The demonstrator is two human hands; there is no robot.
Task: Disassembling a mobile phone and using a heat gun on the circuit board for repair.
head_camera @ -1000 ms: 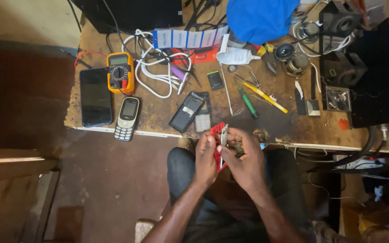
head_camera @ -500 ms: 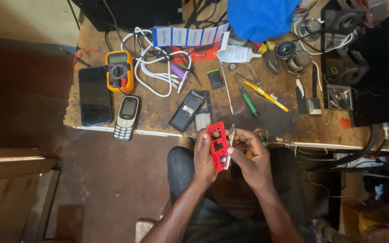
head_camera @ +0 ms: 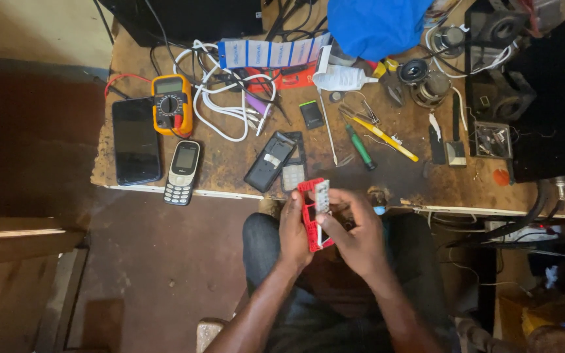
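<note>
Both my hands hold a red phone housing upright over my lap, just in front of the workbench edge. My left hand grips its left side from behind. My right hand wraps its right side, fingers pressing a small grey keypad piece against the housing's upper part. A black phone back cover and a loose grey keypad lie on the bench right above my hands.
On the wooden workbench lie a black smartphone, an orange multimeter, a grey keypad phone, white cables, a green screwdriver, a yellow-handled tool, a blue cloth and black speaker parts.
The red housing has turned from edge-on to face my view and shifted slightly left. My right fingers have moved up onto its top with the grey keypad piece.
</note>
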